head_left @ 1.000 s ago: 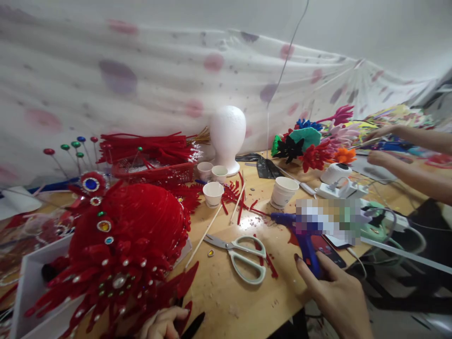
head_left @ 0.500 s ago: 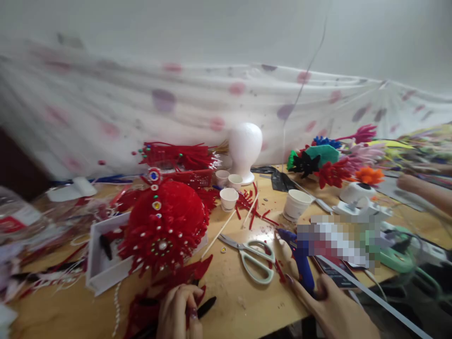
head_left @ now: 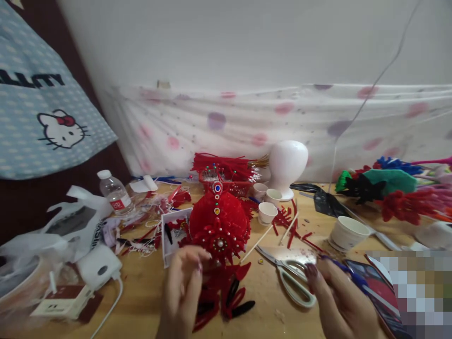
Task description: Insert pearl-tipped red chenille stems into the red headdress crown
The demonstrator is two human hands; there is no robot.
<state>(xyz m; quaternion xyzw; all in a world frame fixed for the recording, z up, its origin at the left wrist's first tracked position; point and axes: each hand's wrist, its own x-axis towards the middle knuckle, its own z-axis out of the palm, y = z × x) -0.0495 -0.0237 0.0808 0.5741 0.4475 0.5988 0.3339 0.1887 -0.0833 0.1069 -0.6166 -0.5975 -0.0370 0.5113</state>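
Note:
My left hand (head_left: 183, 287) is raised in front of the red beaded headpiece (head_left: 219, 212), fingers bent and thumb apart, with nothing visible between them. Below and beside it lie red velvet petal pieces (head_left: 243, 272) and black hair clips (head_left: 243, 308). My right hand (head_left: 344, 296) is closed, thumb and fingertips together, over the right side of the scissors (head_left: 296, 287). Whatever its fingertips hold, if anything, is hidden. Just behind that hand lies a blue glue gun (head_left: 357, 278), partly covered, near a phone (head_left: 376, 287).
A white foam head (head_left: 287, 165) stands at the back beside a red basket (head_left: 240, 188). Paper cups (head_left: 267, 213) and a larger cup (head_left: 348, 234) are mid-table. A white box (head_left: 165, 245), bottle (head_left: 115, 195) and charger (head_left: 100, 267) are left; felt flowers (head_left: 406, 202) are right.
The view has turned left, bringing the bottle, charger and patterned cloth into sight. My left hand has risen off the red pieces. My right hand has come away from the glue gun towards the scissors.

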